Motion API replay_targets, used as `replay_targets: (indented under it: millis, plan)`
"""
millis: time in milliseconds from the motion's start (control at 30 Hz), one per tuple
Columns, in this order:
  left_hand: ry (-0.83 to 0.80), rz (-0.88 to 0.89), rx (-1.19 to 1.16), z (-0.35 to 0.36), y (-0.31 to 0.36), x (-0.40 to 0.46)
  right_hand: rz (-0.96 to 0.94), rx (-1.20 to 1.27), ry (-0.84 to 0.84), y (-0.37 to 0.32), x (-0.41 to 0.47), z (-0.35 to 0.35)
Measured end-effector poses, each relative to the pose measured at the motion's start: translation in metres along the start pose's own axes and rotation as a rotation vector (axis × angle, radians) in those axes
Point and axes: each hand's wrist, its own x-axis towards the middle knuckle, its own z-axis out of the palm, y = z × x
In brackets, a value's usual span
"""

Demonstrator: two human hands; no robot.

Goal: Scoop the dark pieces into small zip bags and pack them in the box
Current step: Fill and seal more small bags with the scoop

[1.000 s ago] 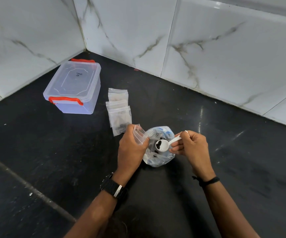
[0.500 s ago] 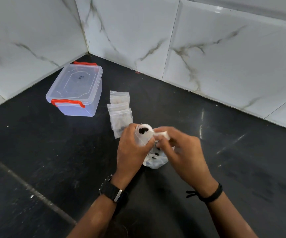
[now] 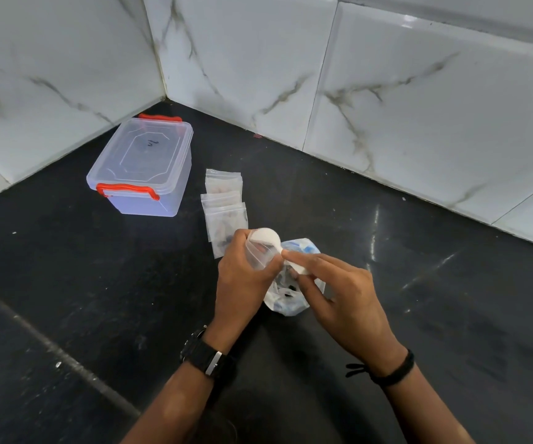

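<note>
My left hand (image 3: pixel 242 277) grips a small clear zip bag (image 3: pixel 258 256) upright by its mouth. My right hand (image 3: pixel 335 296) pinches the handle of a white plastic scoop (image 3: pixel 270 240), whose bowl is tipped over the small bag's mouth. Under both hands sits a larger plastic bag (image 3: pixel 286 302) holding the dark pieces, a few of them visible through its opening. Several small zip bags (image 3: pixel 225 209) lie flat on the dark floor just beyond my left hand. The clear box (image 3: pixel 143 165) with a lid and red latches stands closed at the back left.
White marble-look wall tiles (image 3: pixel 354 91) meet in a corner behind the box. The floor (image 3: pixel 98 299) is dark stone with a pale seam running diagonally at the lower left. A black watch is on my left wrist, a black band on my right.
The scoop rose out of the large bag with dark pieces, moved left to the small bag's mouth, and is now tipped over it, its bowl turned away.
</note>
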Motion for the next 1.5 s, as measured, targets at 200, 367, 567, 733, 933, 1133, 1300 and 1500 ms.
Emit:
replay_targets:
  millis: [200,367,567,733,933,1133,1300,1500]
  plan:
    - [-0.034,-0.027,0.080,-0.004,-0.010,0.000,0.157,0.124,0.157,0.010,0.001,-0.002]
    - [-0.151,-0.152,0.170,-0.009,-0.020,-0.003,0.106,-0.072,-0.142,0.029,-0.001,-0.008]
    - [-0.207,-0.138,0.240,-0.010,-0.019,0.000,0.059,-0.231,-0.346,0.042,0.000,-0.007]
    - [-0.062,-0.047,0.128,-0.005,-0.009,0.003,0.195,-0.237,-0.270,0.043,-0.003,0.005]
    - [-0.043,-0.073,0.183,0.003,-0.017,-0.007,0.365,-0.147,-0.094,0.034,-0.006,0.017]
    - [-0.126,-0.201,0.150,0.004,-0.020,-0.014,0.199,-0.183,-0.174,0.035,-0.009,0.018]
    - [-0.135,-0.208,0.112,0.005,-0.016,-0.008,0.187,-0.204,-0.133,0.042,-0.009,0.023]
    - [-0.173,-0.240,0.073,0.006,-0.017,-0.003,0.230,-0.205,-0.082,0.042,-0.010,0.029]
